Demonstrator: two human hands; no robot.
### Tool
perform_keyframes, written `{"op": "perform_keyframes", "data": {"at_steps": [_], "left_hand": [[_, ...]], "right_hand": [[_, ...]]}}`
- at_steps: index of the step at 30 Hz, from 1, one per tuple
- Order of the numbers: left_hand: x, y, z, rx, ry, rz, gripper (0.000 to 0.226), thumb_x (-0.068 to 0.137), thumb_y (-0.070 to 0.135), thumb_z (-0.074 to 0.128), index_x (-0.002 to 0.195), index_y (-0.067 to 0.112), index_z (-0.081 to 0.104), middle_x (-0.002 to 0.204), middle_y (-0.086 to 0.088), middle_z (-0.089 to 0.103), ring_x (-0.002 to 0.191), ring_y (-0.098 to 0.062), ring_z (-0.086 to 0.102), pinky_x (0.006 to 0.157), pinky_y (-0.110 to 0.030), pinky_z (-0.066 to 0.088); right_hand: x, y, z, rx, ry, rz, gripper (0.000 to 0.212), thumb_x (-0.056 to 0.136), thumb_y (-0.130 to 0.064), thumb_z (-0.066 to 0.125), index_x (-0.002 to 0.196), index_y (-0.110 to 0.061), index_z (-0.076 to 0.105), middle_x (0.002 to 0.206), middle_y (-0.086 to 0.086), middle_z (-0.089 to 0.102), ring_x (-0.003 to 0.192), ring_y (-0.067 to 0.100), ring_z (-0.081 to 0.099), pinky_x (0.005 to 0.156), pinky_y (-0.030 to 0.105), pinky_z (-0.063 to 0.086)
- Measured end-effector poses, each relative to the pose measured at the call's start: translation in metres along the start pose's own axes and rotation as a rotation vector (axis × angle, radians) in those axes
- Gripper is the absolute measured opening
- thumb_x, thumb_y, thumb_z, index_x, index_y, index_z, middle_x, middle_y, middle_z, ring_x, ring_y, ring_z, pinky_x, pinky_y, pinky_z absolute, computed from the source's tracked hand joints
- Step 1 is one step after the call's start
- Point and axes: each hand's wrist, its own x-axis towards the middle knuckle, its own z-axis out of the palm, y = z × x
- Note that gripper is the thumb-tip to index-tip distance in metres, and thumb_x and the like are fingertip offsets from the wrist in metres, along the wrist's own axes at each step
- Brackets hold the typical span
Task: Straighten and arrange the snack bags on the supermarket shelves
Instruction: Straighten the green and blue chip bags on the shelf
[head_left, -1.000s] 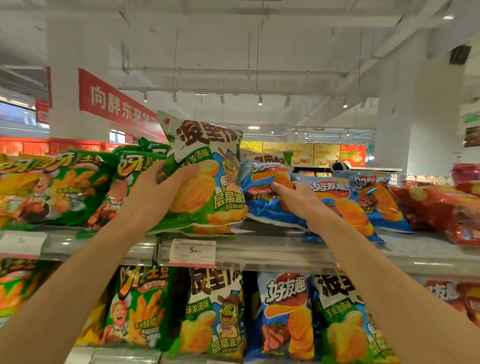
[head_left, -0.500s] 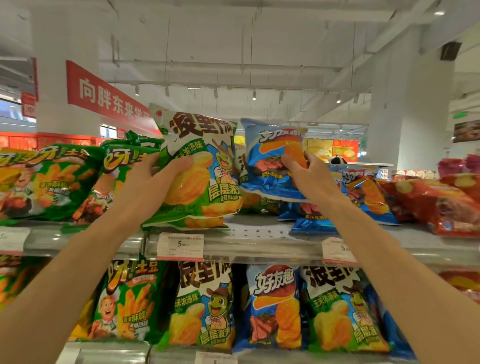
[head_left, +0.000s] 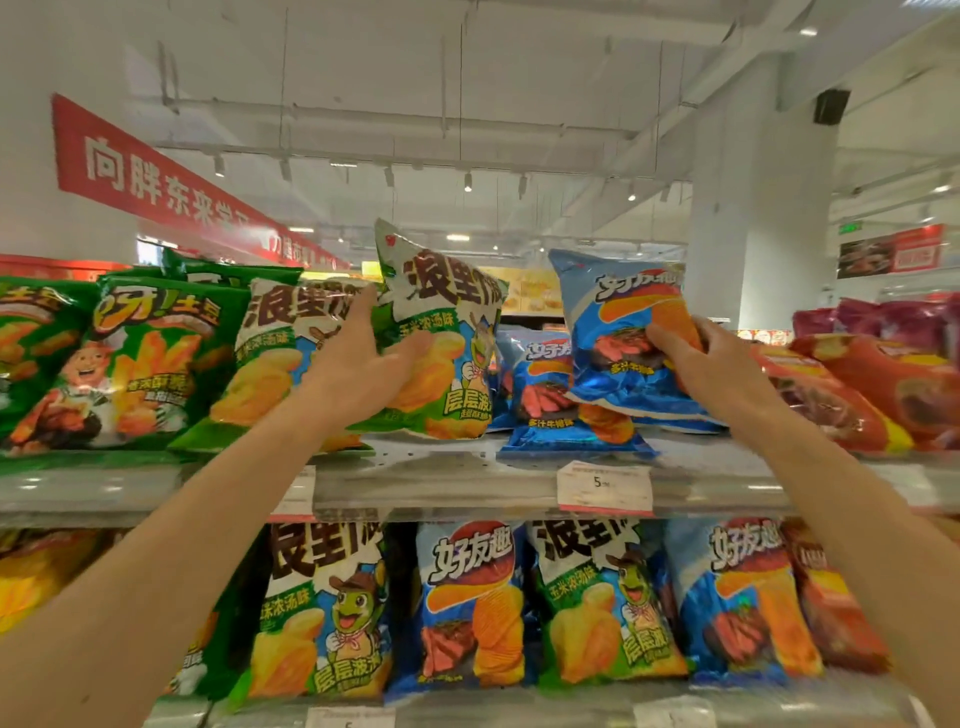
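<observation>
On the top shelf, head view: two hands hold up one snack bag each, side by side above the shelf edge.

Left hand (head_left: 363, 364): thumb across the front of the green-and-white bag (head_left: 441, 332), fingers reaching round its left edge; it grips this bag.

Green-and-white bag: upright, tilted slightly, its bottom edge touching or just above the upper shelf (head_left: 467, 483); I cannot tell which. It stands just right of a second green-and-white bag (head_left: 275, 358), which leans back on the shelf behind the left hand.

Right hand (head_left: 696, 364): fingers curled round the right side of the blue bag (head_left: 623, 332), pinching it near the middle.

Blue bag: held upright and lifted, its lower edge over the shelf, in front of another blue bag (head_left: 540, 384) that leans behind it and a flat blue bag (head_left: 571, 441) lying on the shelf beneath.

Left of the shelf: dark green bags (head_left: 150, 358) with a cartoon chef, leaning back in a row, touching the second green-and-white bag.

Right of the shelf: red bags (head_left: 852, 389) lying tilted, near the right hand but apart from the blue bag.

Shelf front: a price tag (head_left: 605, 486) marked 5, below the blue bags.

Lower shelf (head_left: 519, 712): green-and-white and blue bags standing upright in alternation, touching one another, between the two forearms.

Background: a red banner (head_left: 156, 176) with white characters on the left wall, a white pillar (head_left: 758, 208) on the right.
</observation>
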Motion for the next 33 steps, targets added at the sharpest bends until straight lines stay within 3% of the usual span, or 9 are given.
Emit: {"op": "perform_keyframes", "data": {"at_steps": [4,7,9,12,14,18,21,26,33], "left_hand": [[-0.005,-0.005,0.025,0.070,-0.080,-0.057,0.074,0.105,0.049,0.044,0.163,0.030,0.001,0.157,-0.001,0.041,0.113,-0.005,0.047,0.098,-0.025,0.034],[-0.007,-0.005,0.041,0.167,-0.024,-0.069,0.083,0.101,0.065,0.039,0.163,0.023,0.004,0.167,-0.008,0.016,0.148,-0.026,0.029,0.119,-0.044,0.026],[-0.008,-0.003,0.048,0.231,0.006,-0.060,0.090,0.095,0.070,0.045,0.163,0.022,0.010,0.162,-0.012,0.020,0.146,-0.033,0.032,0.116,-0.049,0.032],[-0.006,-0.005,0.051,0.207,-0.017,-0.078,0.082,0.099,0.057,0.052,0.162,0.026,0.010,0.159,-0.013,0.029,0.140,-0.034,0.040,0.114,-0.049,0.034],[-0.004,-0.009,0.049,0.196,-0.061,-0.081,0.077,0.102,0.052,0.049,0.162,0.029,0.007,0.159,-0.011,0.034,0.140,-0.033,0.041,0.115,-0.049,0.031],[-0.001,-0.011,0.051,0.206,-0.138,-0.081,0.071,0.104,0.054,0.037,0.162,0.034,0.002,0.151,-0.013,0.048,0.131,-0.035,0.050,0.114,-0.051,0.035],[-0.005,-0.012,0.057,0.240,-0.114,-0.062,0.071,0.105,0.056,0.032,0.163,0.031,-0.001,0.163,-0.010,0.033,0.144,-0.035,0.038,0.118,-0.050,0.029],[-0.009,-0.014,0.067,0.385,-0.009,0.046,0.082,0.096,0.074,0.033,0.157,0.045,-0.014,0.171,-0.004,-0.012,0.155,-0.043,0.012,0.120,-0.061,0.020],[-0.005,-0.022,0.068,0.402,-0.047,0.029,0.087,0.089,0.085,0.026,0.153,0.051,-0.023,0.172,-0.003,-0.010,0.153,-0.042,0.022,0.117,-0.063,0.026]], "right_hand": [[0.003,0.020,-0.018,-0.038,0.017,0.016,0.029,0.096,-0.063,0.054,0.093,-0.034,0.060,0.086,-0.008,0.068,0.068,0.012,0.061,0.057,0.028,0.041],[0.008,0.033,-0.025,-0.068,0.050,0.058,0.034,0.097,-0.061,0.052,0.086,-0.030,0.060,0.076,-0.008,0.063,0.062,0.011,0.055,0.055,0.028,0.036],[0.011,0.043,-0.029,-0.074,0.063,0.077,0.034,0.100,-0.055,0.051,0.085,-0.026,0.060,0.074,-0.006,0.060,0.061,0.011,0.052,0.054,0.028,0.035],[0.013,0.055,-0.037,-0.045,0.058,0.061,0.024,0.103,-0.045,0.050,0.112,-0.026,0.061,0.096,-0.014,0.062,0.085,0.008,0.059,0.067,0.022,0.041],[0.010,0.061,-0.039,-0.095,0.053,0.057,0.041,0.105,-0.039,0.048,0.143,-0.023,0.050,0.118,-0.007,0.060,0.102,0.014,0.060,0.084,0.024,0.042],[0.000,0.067,-0.023,-0.337,0.030,0.025,0.045,0.109,-0.032,0.040,0.151,-0.017,0.036,0.134,0.014,0.056,0.107,0.025,0.059,0.094,0.043,0.046],[-0.004,0.060,-0.016,-0.350,0.037,-0.052,0.054,0.108,-0.040,0.042,0.155,-0.015,0.033,0.151,0.014,0.045,0.139,0.032,0.042,0.117,0.052,0.034],[-0.006,0.063,-0.008,-0.563,-0.062,-0.082,0.072,0.102,-0.058,0.042,0.159,-0.018,0.028,0.165,0.008,0.022,0.152,0.032,0.020,0.123,0.057,0.024],[0.006,0.068,0.005,-0.713,-0.111,0.053,0.075,0.102,-0.064,0.027,0.164,-0.027,0.005,0.172,0.005,-0.011,0.159,0.026,-0.009,0.125,0.055,0.000]]}}
